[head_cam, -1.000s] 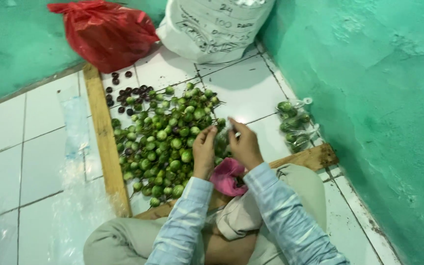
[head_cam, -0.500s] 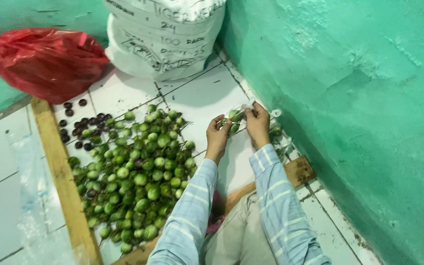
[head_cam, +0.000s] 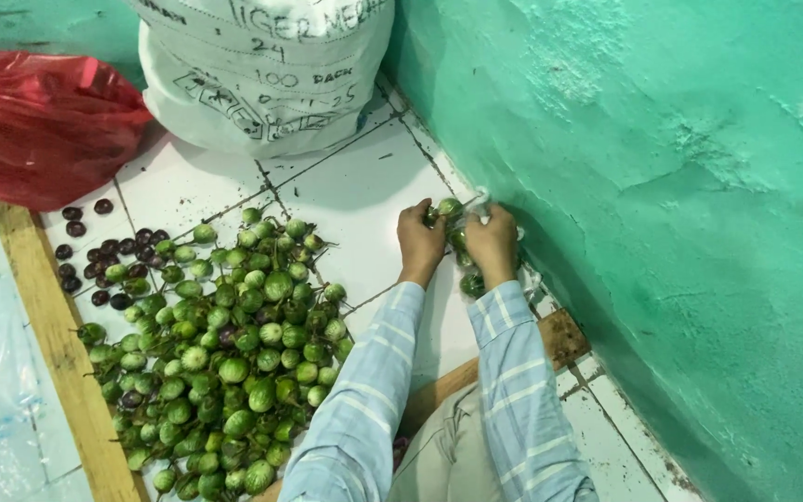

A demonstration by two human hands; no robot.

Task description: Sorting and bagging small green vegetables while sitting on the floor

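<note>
- Gripping the mouth of a small clear plastic bag of round green eggplants (head_cam: pixel 462 244), the left hand (head_cam: pixel 419 240) and right hand (head_cam: pixel 493 244) were both closed on its gathered top; the bag sat on the white tiled floor (head_cam: pixel 355 191) just beside the green painted wall (head_cam: pixel 662 186), probably so that filled bags stayed apart from loose stock.
- One small green eggplant (head_cam: pixel 449 206) showed between the two hands at the bag's opening; whether a finger pinched it could not be told.
- Loose heap of small round green striped eggplants (head_cam: pixel 225 363) lay on the floor to the left of the forearms, within reach of the left hand.
- Small cluster of dark purple round eggplants (head_cam: pixel 104 265) lay at the far edge of the heap, apparently sorted apart by colour.
- Long pale wooden plank (head_cam: pixel 58 344) ran along the heap's left side; a second wooden plank (head_cam: pixel 513 358) passed under the forearms. Together they seemed to fence the heap against rolling.
- Large white woven sack with dark markings (head_cam: pixel 262 74) stood against the wall, well beyond the heap.
- Red plastic bag (head_cam: pixel 39 130), bulging, lay beside the sack.
- Crumpled clear plastic sheets (head_cam: pixel 2 372) lay outside the plank.
</note>
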